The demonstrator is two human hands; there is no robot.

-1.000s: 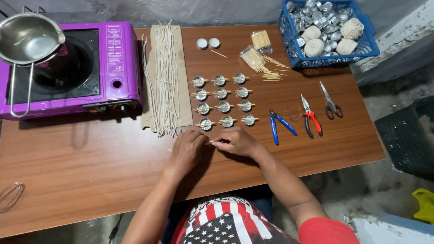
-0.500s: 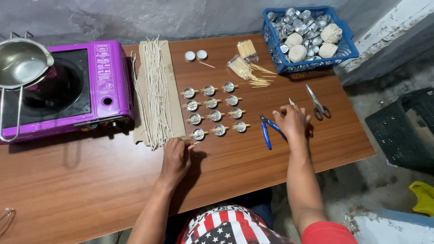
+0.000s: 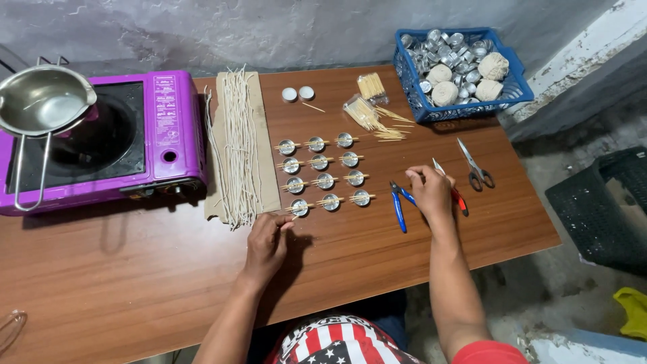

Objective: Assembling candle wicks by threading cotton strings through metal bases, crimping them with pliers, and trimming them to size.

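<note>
The right hand closes its grip on the red-handled snips, beside blue-handled pliers on the counter. The left hand pinches a thin stick by the nearest foil cup.

Right hand covers the red-handled tool's middle and the blue pliers' jaws; stove and glass rim cut by left edge; pinch of left hand unclear.

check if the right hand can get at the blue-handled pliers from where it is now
Probably yes: the right hand rests just beside the blue-handled pliers, with only bare table between them and nothing lying across the handles.
</note>
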